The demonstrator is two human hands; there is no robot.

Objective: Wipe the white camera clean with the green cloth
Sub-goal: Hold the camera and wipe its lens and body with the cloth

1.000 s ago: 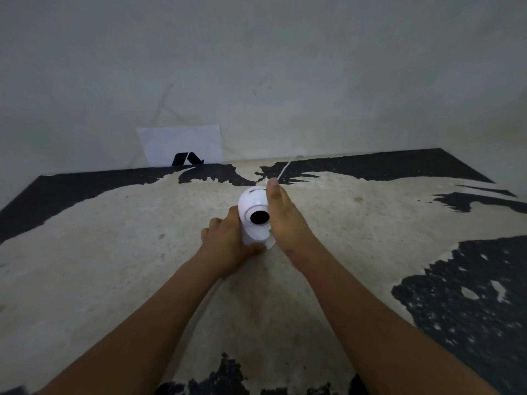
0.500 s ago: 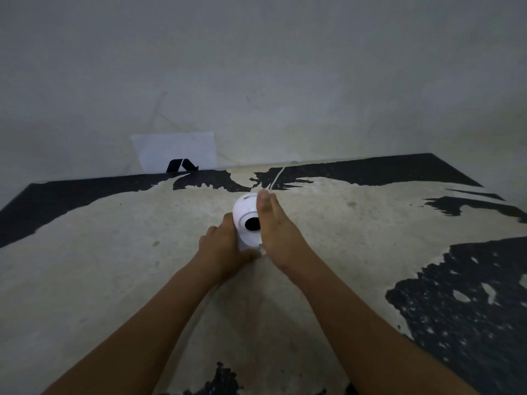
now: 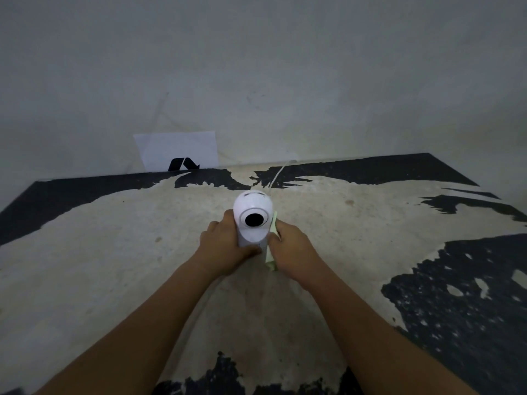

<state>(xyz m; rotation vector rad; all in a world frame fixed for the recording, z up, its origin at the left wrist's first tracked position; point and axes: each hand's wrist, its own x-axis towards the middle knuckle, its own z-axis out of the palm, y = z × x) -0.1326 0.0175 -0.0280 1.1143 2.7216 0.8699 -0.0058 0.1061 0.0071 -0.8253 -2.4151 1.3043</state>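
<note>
White camera upright on counter: left hand grips its base; right hand, previously raised alongside, now lower, clutching green cloth.

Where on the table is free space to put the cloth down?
Bare table left of the left hand, and right of the right hand. Crowded only at the white camera, green cloth and white cable behind.
</note>
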